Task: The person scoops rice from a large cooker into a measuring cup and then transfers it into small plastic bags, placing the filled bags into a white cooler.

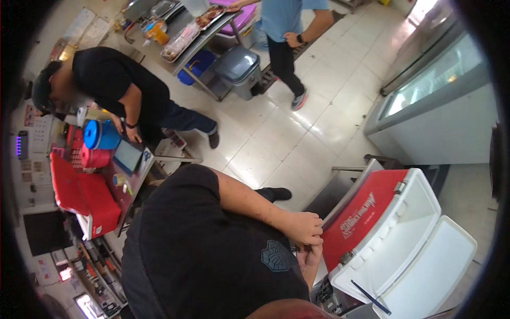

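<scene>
My left hand (pixel 303 228) has its fingers curled, close above my right hand (pixel 310 255), and the two meet in front of my black shirt. Something small and dark shows between them, too small to name. Whether either hand grips it is hidden by the fingers. Just beyond the hands stands a red cooler box (pixel 368 217) with metal latches, its white lid (pixel 434 267) swung wide. A thin dark strip (pixel 370 297) lies across the cooler's rim at the lower end.
A person in black leans over a table (pixel 139 175) with a blue jug (pixel 101 134) and another red cooler (pixel 99 203). Another person in light blue stands by a metal table (pixel 203 42) with food trays. A grey bin (pixel 239 67) and a glass-topped white freezer (pixel 434 115) stand beyond the tiled floor.
</scene>
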Tool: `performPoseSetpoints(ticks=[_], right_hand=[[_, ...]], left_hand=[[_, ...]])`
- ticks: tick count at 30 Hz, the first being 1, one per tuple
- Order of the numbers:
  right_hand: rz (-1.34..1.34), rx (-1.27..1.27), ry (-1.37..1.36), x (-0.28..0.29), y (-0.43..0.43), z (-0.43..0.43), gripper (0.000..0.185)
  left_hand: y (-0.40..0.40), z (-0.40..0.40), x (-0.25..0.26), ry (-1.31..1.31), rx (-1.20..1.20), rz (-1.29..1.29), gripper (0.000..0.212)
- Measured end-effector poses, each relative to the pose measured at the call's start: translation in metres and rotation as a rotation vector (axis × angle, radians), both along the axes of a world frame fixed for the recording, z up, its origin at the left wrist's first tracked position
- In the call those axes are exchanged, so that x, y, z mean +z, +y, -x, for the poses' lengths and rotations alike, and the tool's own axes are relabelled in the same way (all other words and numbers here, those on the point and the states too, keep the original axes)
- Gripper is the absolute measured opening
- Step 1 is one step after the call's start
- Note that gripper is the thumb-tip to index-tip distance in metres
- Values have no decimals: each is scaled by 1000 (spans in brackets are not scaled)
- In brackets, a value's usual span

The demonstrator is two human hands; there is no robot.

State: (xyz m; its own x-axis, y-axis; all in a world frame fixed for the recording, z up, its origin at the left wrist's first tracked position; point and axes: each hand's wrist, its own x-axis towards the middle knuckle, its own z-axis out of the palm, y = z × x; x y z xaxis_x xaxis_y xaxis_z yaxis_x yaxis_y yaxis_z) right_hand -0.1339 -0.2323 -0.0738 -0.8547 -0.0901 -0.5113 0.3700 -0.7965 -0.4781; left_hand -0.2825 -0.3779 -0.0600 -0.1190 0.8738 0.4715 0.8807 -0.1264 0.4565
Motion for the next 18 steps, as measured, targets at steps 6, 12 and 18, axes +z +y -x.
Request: performPoseSetpoints(ticks=[6,12,18], right_hand=[[-115,-133,27,53,-2,20,33],[106,-156,115,51,17,0,36],[104,-281,51,81,17,-11,33]], left_hand=[[17,27,67,-33,-98,-66,51],[46,27,83,-6,-216,-99,49],[69,9,101,72,-246,-15,50]])
